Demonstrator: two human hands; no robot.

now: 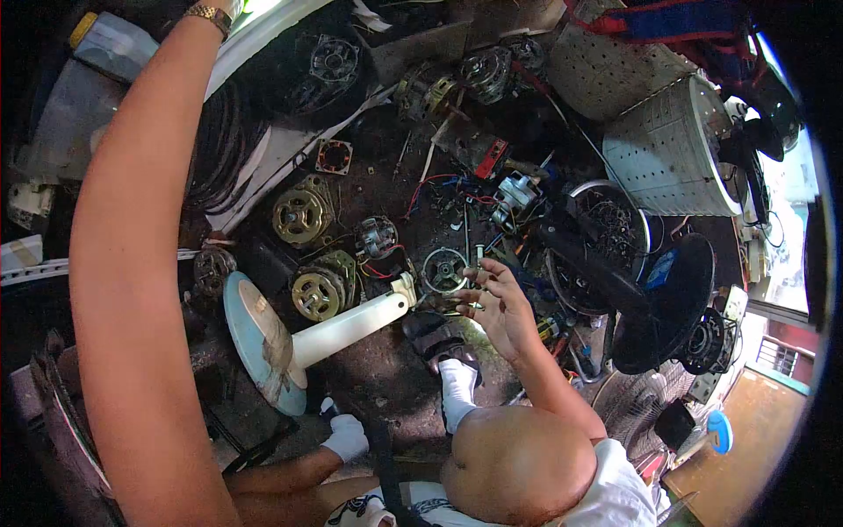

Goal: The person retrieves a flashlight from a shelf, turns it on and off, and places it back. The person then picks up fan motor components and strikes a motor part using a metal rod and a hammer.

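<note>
My left arm stretches up the left side to the top edge, with a gold-coloured watch (209, 15) at its wrist. Only a sliver of my left hand (235, 6) shows there; its fingers are cut off by the frame. My right hand (497, 306) hovers over the floor with its fingers bent and apart, and I see nothing held in it. Just left of its fingertips lies a round metal motor cover (445, 270). A white fan stand (356, 328) with a pale blue round base (250, 329) rests on its side, its pole end near that cover.
Brass-coloured motors (301, 215) and a small motor (378, 236) with red wires lie on the floor. A silver motor (516, 195) sits among tools. A perforated white drum (672, 149), a round basin (648, 230) and a black fan stand (672, 303) crowd the right.
</note>
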